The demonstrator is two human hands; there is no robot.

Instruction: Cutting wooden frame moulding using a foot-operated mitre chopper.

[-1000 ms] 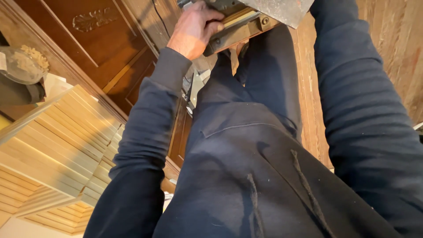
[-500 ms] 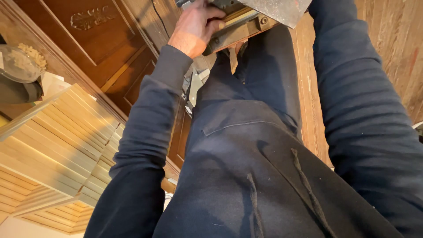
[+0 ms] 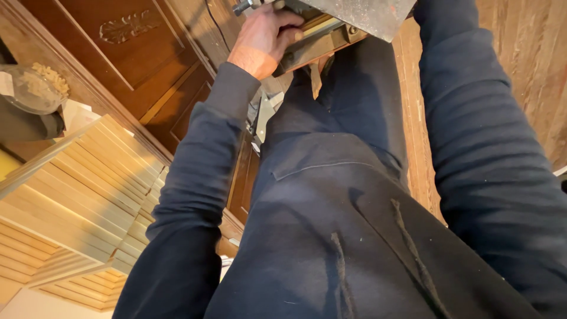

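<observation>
I see my left hand (image 3: 263, 38) high up near the top of the view. Its fingers (image 3: 282, 18) are curled tight in a grip, and the back of the hand faces me. My left arm in its dark blue sleeve (image 3: 195, 177) stretches long and almost straight up to it. My right arm in the same dark sleeve (image 3: 478, 147) reaches up too, but its hand is out of view.
</observation>
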